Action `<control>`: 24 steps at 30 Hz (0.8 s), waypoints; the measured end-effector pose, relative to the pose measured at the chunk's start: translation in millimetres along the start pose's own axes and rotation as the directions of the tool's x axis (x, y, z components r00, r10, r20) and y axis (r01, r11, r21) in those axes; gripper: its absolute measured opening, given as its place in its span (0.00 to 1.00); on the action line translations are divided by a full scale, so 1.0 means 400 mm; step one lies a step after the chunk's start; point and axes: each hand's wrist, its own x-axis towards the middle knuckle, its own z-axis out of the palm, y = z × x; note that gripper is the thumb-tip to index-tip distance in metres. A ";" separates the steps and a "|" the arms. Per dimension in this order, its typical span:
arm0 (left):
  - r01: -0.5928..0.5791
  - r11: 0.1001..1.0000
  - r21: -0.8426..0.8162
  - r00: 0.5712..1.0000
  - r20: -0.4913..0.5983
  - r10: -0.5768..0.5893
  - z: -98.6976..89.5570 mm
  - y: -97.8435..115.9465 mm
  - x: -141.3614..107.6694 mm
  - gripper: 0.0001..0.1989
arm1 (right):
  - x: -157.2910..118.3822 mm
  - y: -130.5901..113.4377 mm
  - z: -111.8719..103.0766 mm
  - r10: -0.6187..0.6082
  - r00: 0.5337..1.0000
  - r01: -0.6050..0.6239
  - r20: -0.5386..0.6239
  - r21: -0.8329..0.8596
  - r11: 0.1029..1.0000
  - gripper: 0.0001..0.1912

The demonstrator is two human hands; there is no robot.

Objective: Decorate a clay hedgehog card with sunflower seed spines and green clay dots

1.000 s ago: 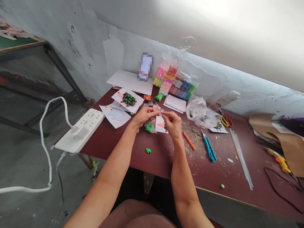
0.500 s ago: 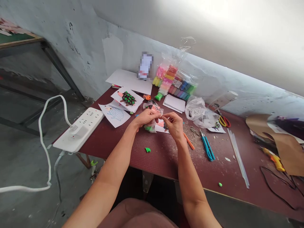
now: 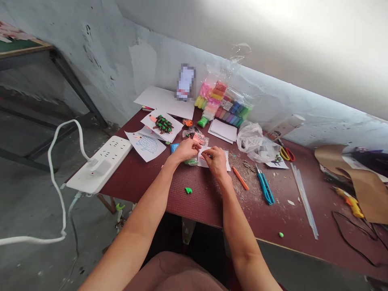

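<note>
My right hand (image 3: 216, 161) is low over a white paper card (image 3: 203, 163), its fingertips pinched together with whatever they touch hidden. My left hand (image 3: 187, 150) is curled just to the left, over a clear plastic bag (image 3: 195, 134) holding pink clay. A lump of green clay (image 3: 191, 162) shows below that hand, and a blue clay piece (image 3: 174, 148) lies beside it. A small green clay bit (image 3: 188, 190) sits on the table in front of my hands.
The dark red table (image 3: 206, 208) holds clay packs (image 3: 222, 103), hedgehog pictures (image 3: 162, 127), a blue craft knife (image 3: 265, 188), an orange tool (image 3: 240, 178), scissors (image 3: 286, 153), seeds (image 3: 248, 167), and a plastic bag (image 3: 250, 137). A power strip (image 3: 100, 169) lies at the left edge.
My hands have dropped from their raised pinch to the paper card, with the right hand now low over it. More of the card shows between and beyond my hands.
</note>
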 end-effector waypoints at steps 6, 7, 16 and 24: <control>-0.020 0.999 0.025 1.000 0.005 0.020 -0.005 0.005 -0.002 0.16 | 0.001 0.000 0.014 -0.023 0.998 0.027 0.059 -0.061 0.998 0.10; -0.021 0.999 0.028 1.000 0.007 0.020 -0.006 0.006 -0.002 0.16 | 0.002 -0.001 0.015 -0.025 0.998 0.030 0.065 -0.071 0.997 0.10; -0.028 0.996 0.084 1.000 0.006 0.028 -0.009 0.014 -0.006 0.17 | 0.002 -0.015 0.014 -0.021 0.994 0.037 0.111 -0.146 0.989 0.09; -0.056 0.994 0.094 0.998 0.020 0.054 -0.009 0.009 -0.005 0.15 | -0.010 -0.021 0.009 -0.047 0.994 0.066 0.101 -0.192 0.979 0.10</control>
